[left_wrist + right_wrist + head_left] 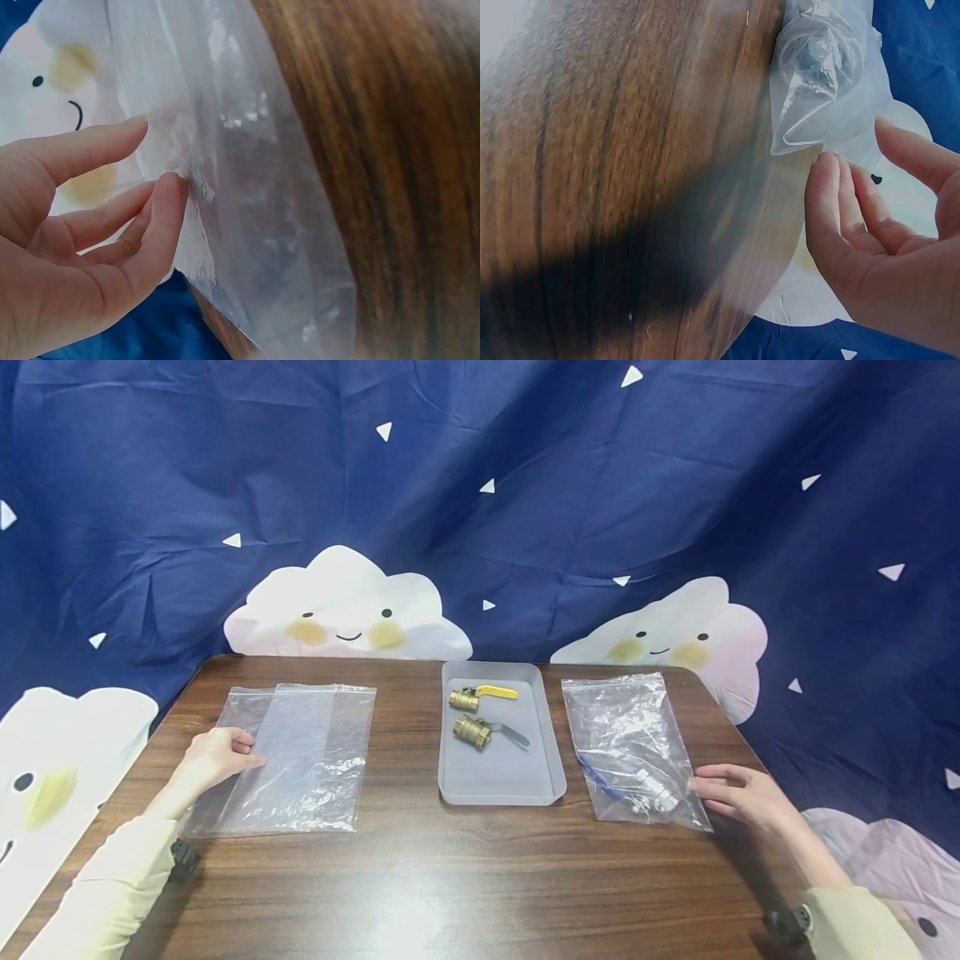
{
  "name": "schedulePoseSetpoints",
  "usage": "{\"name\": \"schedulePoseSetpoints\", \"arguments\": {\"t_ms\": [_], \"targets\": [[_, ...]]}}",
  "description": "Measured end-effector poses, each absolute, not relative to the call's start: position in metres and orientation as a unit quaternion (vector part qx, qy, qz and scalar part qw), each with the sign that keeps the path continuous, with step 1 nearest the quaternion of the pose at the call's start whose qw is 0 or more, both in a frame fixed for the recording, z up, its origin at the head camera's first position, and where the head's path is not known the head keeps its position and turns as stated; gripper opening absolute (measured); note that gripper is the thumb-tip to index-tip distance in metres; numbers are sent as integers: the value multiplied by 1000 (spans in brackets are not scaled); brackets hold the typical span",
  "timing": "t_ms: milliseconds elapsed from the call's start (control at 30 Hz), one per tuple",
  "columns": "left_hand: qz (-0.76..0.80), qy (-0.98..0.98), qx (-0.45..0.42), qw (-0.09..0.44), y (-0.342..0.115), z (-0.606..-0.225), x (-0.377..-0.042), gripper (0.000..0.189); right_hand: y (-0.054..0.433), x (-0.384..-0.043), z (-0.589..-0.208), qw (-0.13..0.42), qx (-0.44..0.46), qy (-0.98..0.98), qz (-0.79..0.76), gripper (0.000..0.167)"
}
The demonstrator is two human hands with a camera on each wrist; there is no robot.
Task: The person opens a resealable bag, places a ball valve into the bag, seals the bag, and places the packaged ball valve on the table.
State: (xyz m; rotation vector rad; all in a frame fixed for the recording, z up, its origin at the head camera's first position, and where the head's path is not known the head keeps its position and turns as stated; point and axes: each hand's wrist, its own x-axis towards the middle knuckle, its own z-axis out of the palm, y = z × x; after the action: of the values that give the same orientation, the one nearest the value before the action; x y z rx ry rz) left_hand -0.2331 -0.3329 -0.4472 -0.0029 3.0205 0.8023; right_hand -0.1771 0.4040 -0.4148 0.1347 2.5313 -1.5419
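Clear zip bags point(300, 760), overlapping and flat, lie on the left of the table. My left hand point(213, 758) is over their left edge; in the left wrist view its thumb and fingers point(161, 217) are spread apart, fingertips right at the plastic. On the right lies a clear zip bag point(626, 718) containing a silver ball valve point(652, 793) with a blue handle point(600, 778). At this bag's lower right edge is my right hand point(746, 795), its fingers point(825, 195) loosely bent and the thumb apart, close to the bag's corner.
Between the bags stands a shallow translucent tray point(502, 785). In it lie a brass ball valve point(465, 699) with a yellow handle and a larger brass ball valve point(472, 732) with a grey handle. A blue curtain point(480, 510) hangs behind the wooden table point(450, 877).
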Motion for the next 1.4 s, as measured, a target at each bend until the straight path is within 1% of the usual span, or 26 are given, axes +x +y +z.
{"name": "schedulePoseSetpoints", "arguments": {"t_ms": [100, 133, 233, 300, 367, 433, 600, 833, 967, 1200, 1400], "targets": [[258, 966, -3, 12, -333, -446, -233, 50, 406, -174, -414, 78, 41, 845, -527, 42], [257, 966, -3, 14, -333, -446, -233, 50, 406, -174, -413, 77, 41, 842, -533, 34], [258, 966, -2, 18, -333, -446, -233, 50, 405, -170, -412, 76, 32, 840, -536, 24], [258, 966, -1, 20, -333, -445, -234, 50, 401, -167, -410, 76, 26, 845, -528, 27], [259, 966, 0, 22, -333, -445, -235, 51, 395, -164, -409, 74, 21, 853, -516, 36], [258, 966, 1, 23, -334, -445, -236, 52, 387, -161, -408, 69, 17, 862, -502, 42], [252, 967, 6, 22, -333, -442, -239, 52, 367, -156, -410, 65, 3, 864, -499, 39], [246, 969, 14, 12, -332, -441, -242, 52, 338, -148, -409, 77, -20, 860, -504, 46], [249, 968, 11, 13, -331, -442, -243, 52, 323, -145, -409, 95, -38, 860, -499, 47], [232, 973, 8, 17, -330, -442, -246, 46, 301, -140, -409, 139, -83, 851, -499, 46], [224, 974, -2, 33, -328, -439, -248, 43, 274, -135, -407, 165, -125, 839, -503, 43]]}}
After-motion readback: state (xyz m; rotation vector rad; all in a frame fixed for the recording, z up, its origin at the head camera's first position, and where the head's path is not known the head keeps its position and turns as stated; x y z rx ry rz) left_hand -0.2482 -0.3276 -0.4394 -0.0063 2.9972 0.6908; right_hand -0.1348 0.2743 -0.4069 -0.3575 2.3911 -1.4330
